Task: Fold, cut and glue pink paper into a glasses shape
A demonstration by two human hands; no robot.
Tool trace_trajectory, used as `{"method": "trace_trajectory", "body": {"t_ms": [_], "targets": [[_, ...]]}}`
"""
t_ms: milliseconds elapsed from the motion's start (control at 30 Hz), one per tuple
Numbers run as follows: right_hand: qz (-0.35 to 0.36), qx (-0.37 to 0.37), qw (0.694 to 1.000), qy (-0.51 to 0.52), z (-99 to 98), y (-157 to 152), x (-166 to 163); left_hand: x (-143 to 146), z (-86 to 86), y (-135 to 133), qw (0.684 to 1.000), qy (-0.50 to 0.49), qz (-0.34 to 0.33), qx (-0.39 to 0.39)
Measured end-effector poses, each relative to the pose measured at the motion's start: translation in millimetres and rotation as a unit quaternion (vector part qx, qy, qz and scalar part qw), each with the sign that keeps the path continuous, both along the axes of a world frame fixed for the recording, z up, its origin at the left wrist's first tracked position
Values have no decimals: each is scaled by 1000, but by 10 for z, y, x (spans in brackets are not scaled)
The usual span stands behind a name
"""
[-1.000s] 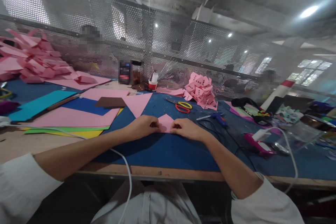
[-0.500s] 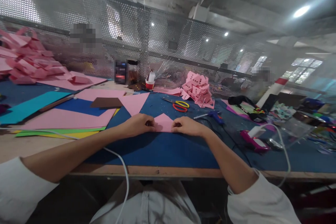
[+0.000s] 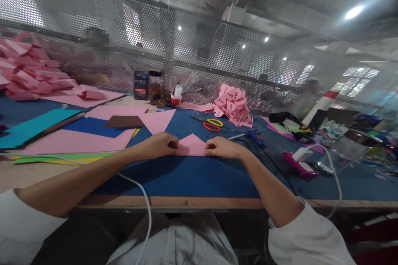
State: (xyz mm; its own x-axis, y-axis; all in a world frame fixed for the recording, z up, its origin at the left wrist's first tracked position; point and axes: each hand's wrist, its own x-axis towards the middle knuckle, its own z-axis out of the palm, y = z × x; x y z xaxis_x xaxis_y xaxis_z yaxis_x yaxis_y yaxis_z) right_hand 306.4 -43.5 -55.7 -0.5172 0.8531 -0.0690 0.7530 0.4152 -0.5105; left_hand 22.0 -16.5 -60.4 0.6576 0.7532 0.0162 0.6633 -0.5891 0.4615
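A small piece of pink paper [image 3: 192,145] lies on the blue table mat [image 3: 192,178], its peak pointing away from me and its straight edge toward me. My left hand [image 3: 161,145] pinches its left corner, the fingers curled. At the right corner, my right hand [image 3: 221,148] pinches the paper in the same way. Both fingertips are partly hidden behind the hands. Just beyond lie scissors [image 3: 212,124] with red and yellow handles. A blue glue gun [image 3: 255,136] rests to the right of my right hand.
Pink sheets [image 3: 83,140], a brown piece [image 3: 123,121] and a teal strip [image 3: 37,126] lie left. Folded pink pieces [image 3: 27,68] are heaped at far left, dotted pink pieces [image 3: 233,105] at the back. A magenta power strip [image 3: 300,166] with a white cable sits right.
My left hand has slid a little to the left along the paper, so more of the pink shows between my hands. The right hand has barely moved. The view has shifted slightly.
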Motion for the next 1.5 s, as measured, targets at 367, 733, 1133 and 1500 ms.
{"method": "trace_trajectory", "body": {"t_ms": [367, 733, 1133, 1500], "targets": [[4, -19, 1000, -10, 41, -7, 31, -113, 87, 59, 999, 20, -17, -24], [2, -22, 999, -37, 56, -3, 87, -219, 101, 132, 999, 46, -14, -22], [-3, -29, 999, -42, 75, -5, 76, -260, 186, 110, 997, 67, -7, -39], [3, -25, 999, -39, 52, 7, 88, -319, 222, 127, 995, 74, -9, -69]]}}
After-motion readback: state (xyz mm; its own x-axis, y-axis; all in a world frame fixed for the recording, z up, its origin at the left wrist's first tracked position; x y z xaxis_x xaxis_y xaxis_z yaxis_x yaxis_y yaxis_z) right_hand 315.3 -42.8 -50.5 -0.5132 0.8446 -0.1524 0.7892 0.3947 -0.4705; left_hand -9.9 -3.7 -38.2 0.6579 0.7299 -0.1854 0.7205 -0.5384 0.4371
